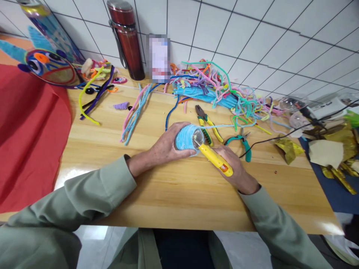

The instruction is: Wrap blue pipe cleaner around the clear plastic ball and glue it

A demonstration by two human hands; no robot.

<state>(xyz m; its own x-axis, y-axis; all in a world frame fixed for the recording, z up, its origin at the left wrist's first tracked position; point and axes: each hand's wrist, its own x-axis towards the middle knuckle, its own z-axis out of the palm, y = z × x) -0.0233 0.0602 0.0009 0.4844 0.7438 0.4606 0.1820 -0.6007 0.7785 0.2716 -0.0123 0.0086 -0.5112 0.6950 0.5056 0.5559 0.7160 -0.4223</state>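
Observation:
My left hand is wrapped round a clear ball that is covered in light blue pipe cleaner. A loose blue strand runs from the ball to the right. My right hand grips a yellow glue gun, and its nozzle touches the ball's bare clear part. Both hands rest on the wooden table.
Yellow-handled pliers and green-handled cutters lie just behind my hands. A heap of coloured pipe cleaners fills the back. A red flask, red cloth, gold foil scraps and clear half-spheres surround the table.

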